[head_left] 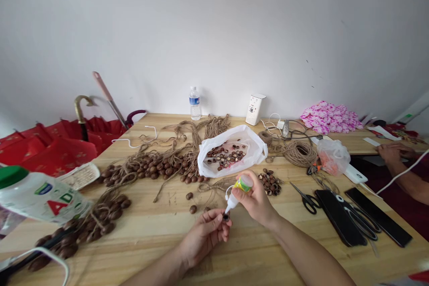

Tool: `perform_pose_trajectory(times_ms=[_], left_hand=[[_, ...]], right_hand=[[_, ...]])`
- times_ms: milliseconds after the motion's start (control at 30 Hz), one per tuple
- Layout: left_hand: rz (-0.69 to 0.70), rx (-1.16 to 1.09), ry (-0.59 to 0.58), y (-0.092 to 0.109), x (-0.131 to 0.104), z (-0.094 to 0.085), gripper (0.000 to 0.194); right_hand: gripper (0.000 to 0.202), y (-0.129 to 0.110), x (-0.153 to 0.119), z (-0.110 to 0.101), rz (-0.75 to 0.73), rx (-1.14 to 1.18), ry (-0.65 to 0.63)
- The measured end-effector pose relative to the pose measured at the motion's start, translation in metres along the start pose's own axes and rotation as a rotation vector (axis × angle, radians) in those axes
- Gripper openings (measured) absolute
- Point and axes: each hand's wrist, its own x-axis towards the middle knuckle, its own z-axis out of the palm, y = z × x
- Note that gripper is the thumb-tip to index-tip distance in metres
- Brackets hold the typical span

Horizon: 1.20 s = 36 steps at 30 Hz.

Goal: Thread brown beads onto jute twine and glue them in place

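Observation:
Between its thumb and fingers, my left hand [208,234] holds a small brown nut shell [226,217] with its dark hollow facing up. My right hand [256,201] grips a glue bottle [233,199] with a white nozzle and a yellow-green label, tilted down. The nozzle tip is at the shell's opening; I cannot tell whether glue is coming out. Just beyond my hands, a white plastic bag [259,156] contains several shell pieces. To its right lies a pile of half shells [269,182]. Loose whole nuts [193,209] rest left of my hands.
Nuts on twine [161,165] spread across the left. Twine coils [300,153], scissors [310,201], a black phone-like slab [378,216] and larger scissors [362,221] lie right. A water bottle [195,105] stands at the wall. Another person's hand [390,152] is at far right.

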Motion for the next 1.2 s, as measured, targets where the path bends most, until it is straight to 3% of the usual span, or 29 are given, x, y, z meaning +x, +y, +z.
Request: perform_pose_trajectory(times_ms=[1200], left_hand=[[0.012, 0.018, 0.009, -0.0006, -0.0009, 0.0000, 0.015]], right_hand=[[0.027, -0.0002, 0.0008, -0.0001, -0.027, 0.017, -0.013]])
